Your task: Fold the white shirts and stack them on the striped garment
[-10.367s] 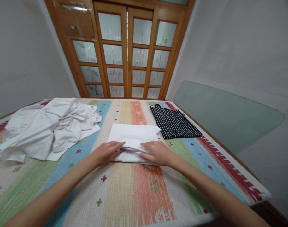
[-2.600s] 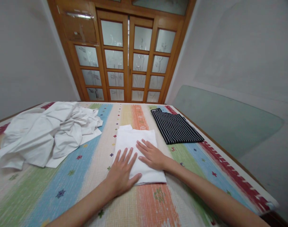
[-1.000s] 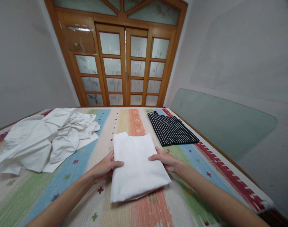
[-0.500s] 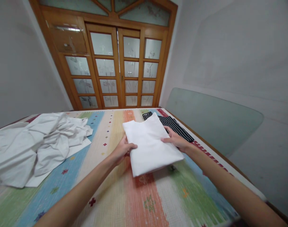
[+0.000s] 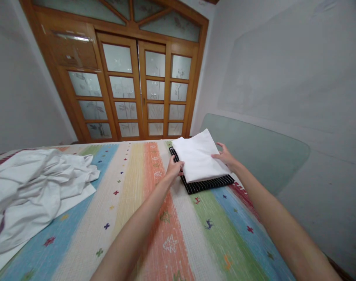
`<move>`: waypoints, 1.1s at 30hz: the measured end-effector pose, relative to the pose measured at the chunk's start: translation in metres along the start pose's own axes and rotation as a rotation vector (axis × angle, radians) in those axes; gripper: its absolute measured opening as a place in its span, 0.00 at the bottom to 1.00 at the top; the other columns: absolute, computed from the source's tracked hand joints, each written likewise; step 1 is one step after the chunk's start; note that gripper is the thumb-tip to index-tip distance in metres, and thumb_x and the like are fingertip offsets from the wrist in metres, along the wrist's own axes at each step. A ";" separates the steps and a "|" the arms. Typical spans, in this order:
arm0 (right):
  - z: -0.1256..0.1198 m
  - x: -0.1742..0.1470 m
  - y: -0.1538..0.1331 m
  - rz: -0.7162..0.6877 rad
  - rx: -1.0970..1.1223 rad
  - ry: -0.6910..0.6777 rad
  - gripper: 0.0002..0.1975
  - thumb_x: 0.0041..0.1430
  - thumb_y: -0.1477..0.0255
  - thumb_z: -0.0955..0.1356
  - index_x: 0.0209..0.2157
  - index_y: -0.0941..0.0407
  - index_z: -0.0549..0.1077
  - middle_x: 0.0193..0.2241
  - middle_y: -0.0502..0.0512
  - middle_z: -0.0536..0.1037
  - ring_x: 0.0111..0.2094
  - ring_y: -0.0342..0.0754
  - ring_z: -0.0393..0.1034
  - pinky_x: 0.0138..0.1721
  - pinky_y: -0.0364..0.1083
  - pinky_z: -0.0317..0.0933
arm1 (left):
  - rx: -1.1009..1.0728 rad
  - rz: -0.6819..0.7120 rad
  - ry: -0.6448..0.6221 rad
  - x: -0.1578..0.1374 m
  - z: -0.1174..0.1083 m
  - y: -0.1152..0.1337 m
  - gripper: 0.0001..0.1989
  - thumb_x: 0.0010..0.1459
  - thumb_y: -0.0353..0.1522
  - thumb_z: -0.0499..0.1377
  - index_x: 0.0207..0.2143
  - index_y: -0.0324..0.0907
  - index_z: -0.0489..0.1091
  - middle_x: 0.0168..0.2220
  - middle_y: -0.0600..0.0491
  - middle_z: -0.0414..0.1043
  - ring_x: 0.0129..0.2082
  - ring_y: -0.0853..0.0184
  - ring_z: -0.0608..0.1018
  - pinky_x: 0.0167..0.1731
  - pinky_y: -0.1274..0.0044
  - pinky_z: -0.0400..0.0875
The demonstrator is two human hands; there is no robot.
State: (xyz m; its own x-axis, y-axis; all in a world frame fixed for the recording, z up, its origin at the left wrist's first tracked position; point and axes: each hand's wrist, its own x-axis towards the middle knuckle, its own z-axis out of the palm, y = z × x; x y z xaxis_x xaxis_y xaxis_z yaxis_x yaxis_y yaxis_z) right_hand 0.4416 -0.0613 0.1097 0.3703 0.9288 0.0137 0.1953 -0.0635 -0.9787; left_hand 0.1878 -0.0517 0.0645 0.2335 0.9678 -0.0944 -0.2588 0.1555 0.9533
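A folded white shirt (image 5: 202,158) lies over a folded black garment with white stripes (image 5: 207,184), whose front and left edges show beneath it. My left hand (image 5: 174,168) grips the shirt's left edge, thumb near the top surface. At the opposite edge, my right hand (image 5: 226,157) has its thumb on top of the white cloth, with the index finger raised beside it. The remaining fingers of both hands are partly hidden. Whether the shirt's whole underside rests on the striped garment cannot be seen.
A crumpled heap of white cloth (image 5: 40,183) lies at the left on the colourful striped bed cover (image 5: 131,210). A pale green panel (image 5: 254,146) stands along the right wall. Wooden doors with glass panes (image 5: 137,89) are at the back.
Both hands have carried the white shirt away from me and to the right, onto the striped garment. The view has turned slightly, shifting the scene.
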 end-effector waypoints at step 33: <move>0.013 0.113 0.072 0.055 0.223 0.028 0.40 0.34 0.85 0.75 0.52 0.49 0.67 0.43 0.51 0.80 0.30 0.46 0.76 0.30 0.44 0.72 | 0.828 0.442 -0.129 -0.024 0.002 -0.070 0.10 0.49 0.30 0.64 0.36 0.42 0.79 0.39 0.51 0.67 0.42 0.63 0.73 0.47 0.72 0.68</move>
State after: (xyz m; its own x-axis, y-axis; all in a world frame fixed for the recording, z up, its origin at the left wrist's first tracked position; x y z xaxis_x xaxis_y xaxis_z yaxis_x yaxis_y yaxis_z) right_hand 0.4854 0.0436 0.0382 0.4008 0.9154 -0.0381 -0.0302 -0.0284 -0.9991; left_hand 0.2024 -0.0867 0.0008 0.3882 0.8684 0.3086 0.3875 -0.4576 0.8003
